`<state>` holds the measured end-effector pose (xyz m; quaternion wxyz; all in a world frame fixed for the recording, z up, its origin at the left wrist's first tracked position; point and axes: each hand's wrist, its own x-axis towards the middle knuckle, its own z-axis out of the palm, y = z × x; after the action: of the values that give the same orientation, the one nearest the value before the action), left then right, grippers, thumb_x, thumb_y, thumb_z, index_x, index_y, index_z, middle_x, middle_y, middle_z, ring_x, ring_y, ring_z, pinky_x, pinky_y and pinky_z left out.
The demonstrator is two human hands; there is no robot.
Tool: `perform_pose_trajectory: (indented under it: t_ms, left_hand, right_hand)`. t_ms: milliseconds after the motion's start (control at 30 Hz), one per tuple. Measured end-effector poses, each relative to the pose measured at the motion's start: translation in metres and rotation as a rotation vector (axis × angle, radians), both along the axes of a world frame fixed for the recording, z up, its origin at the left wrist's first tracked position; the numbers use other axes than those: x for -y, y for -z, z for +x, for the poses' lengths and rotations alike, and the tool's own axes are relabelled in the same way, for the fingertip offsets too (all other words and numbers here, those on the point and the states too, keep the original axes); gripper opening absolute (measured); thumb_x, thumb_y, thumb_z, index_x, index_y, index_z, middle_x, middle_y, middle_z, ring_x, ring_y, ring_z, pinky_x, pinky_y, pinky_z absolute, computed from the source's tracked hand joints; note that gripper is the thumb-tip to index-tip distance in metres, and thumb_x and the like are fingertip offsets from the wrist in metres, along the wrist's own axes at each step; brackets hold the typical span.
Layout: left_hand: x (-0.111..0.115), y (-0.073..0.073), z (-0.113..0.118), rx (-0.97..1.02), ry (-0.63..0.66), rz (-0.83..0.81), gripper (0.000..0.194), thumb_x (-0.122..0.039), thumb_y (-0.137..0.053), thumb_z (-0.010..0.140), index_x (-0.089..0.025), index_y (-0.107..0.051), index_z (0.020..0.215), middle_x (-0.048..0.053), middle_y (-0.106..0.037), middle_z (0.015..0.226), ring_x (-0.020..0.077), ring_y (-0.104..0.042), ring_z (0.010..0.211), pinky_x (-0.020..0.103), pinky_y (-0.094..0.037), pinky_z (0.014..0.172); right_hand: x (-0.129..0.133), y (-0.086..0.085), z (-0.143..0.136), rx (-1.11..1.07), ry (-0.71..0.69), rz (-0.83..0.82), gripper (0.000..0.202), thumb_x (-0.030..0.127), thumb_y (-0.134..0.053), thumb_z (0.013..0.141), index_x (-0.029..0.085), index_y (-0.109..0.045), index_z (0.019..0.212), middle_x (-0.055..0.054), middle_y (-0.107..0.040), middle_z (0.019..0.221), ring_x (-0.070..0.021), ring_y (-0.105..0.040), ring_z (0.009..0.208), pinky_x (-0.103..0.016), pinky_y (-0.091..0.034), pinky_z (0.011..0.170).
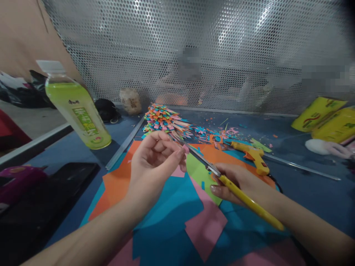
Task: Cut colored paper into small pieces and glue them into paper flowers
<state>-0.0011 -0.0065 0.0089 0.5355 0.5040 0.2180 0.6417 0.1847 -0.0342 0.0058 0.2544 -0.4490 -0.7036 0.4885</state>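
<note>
My left hand is in the middle of the view, thumb and fingers pinched together on a small piece of pink paper. In my right hand is a pair of scissors with a yellow handle, its metal blades pointing up and left. The blades pass close by the pink piece; whether they touch it I cannot tell. Beneath both hands lie overlapping sheets of coloured paper: a blue sheet, an orange sheet, a green sheet and a pink piece with angled edges.
Behind the hands stands a heap of multicoloured paper strips, with scraps to its right. A yellow glue gun lies to the right. At left are a drink bottle and a dark phone-like slab. Perforated metal closes the back.
</note>
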Motion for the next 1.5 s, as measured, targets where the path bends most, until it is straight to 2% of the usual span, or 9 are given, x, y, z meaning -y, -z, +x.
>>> perform_pose_trajectory:
  t_ms: [533, 767, 967, 1200, 1500]
  left_hand:
    - [0.0000, -0.0010, -0.0002, 0.004, -0.035, 0.010, 0.017, -0.007, -0.063, 0.072, -0.018, -0.051, 0.076, -0.004, -0.059, 0.063, 0.0077, -0.055, 0.054, 0.019, -0.047, 0.048]
    - [-0.0019, 0.0003, -0.0004, 0.021, -0.028, 0.032, 0.017, -0.005, -0.063, 0.072, -0.018, -0.053, 0.077, -0.004, -0.059, 0.064, 0.0073, -0.056, 0.055, 0.018, -0.047, 0.048]
    - [-0.0025, 0.0002, 0.0001, 0.043, -0.043, 0.019, 0.018, -0.006, -0.064, 0.072, -0.018, -0.052, 0.077, -0.004, -0.062, 0.065, 0.0065, -0.056, 0.051, 0.017, -0.047, 0.046]
    - [-0.0007, 0.0024, 0.0015, 0.011, -0.014, 0.008, 0.018, -0.006, -0.062, 0.073, -0.018, -0.050, 0.078, -0.004, -0.062, 0.065, 0.0076, -0.057, 0.054, 0.018, -0.049, 0.046]
    - [-0.0005, 0.0062, 0.0016, -0.007, 0.036, 0.026, 0.017, -0.005, -0.060, 0.076, -0.019, -0.051, 0.080, -0.005, -0.062, 0.066, 0.0066, -0.058, 0.058, 0.017, -0.050, 0.051]
  right_hand:
    - [-0.0001, 0.0016, 0.0008, -0.028, -0.002, -0.017, 0.032, 0.038, -0.064, 0.076, 0.019, -0.040, 0.070, 0.006, -0.030, 0.064, -0.0066, -0.028, 0.056, -0.019, -0.026, 0.048]
    - [0.0003, 0.0012, -0.0031, -0.030, 0.004, -0.009, 0.033, 0.042, -0.064, 0.075, 0.019, -0.040, 0.071, 0.006, -0.031, 0.064, -0.0067, -0.028, 0.056, -0.019, -0.027, 0.048]
    - [0.0004, 0.0008, -0.0023, 0.052, 0.003, 0.052, 0.035, 0.047, -0.060, 0.077, 0.020, -0.038, 0.070, 0.006, -0.032, 0.063, -0.0076, -0.029, 0.055, -0.020, -0.028, 0.049]
    - [0.0013, 0.0014, -0.0032, 0.025, -0.005, 0.015, 0.035, 0.048, -0.058, 0.077, 0.020, -0.037, 0.071, 0.005, -0.031, 0.064, -0.0082, -0.029, 0.056, -0.021, -0.029, 0.050]
    - [0.0003, 0.0053, -0.0018, 0.023, -0.012, 0.044, 0.031, 0.044, -0.055, 0.080, 0.020, -0.037, 0.071, 0.006, -0.030, 0.065, -0.0084, -0.028, 0.057, -0.020, -0.027, 0.050]
